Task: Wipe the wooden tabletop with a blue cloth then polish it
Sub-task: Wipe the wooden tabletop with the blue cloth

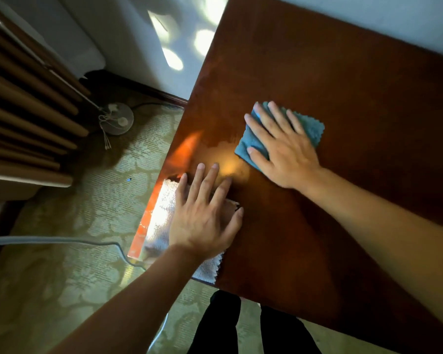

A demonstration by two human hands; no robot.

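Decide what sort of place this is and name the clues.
Probably a room in a home or hotel: patterned carpet, pleated curtains, a floor lamp base by the wall, and a wooden tabletop being wiped.

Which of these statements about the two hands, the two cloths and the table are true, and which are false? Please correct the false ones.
1. The right hand presses flat on the blue cloth. True.
2. The left hand lies on a blue cloth. False: it rests on a white cloth at the table's left edge.
3. The two cloths overlap. False: bare wooden tabletop shows between them.
4. The fingers of the right hand are spread and straight. True.
5. The white cloth lies in the middle of the table. False: it lies at the near left corner.
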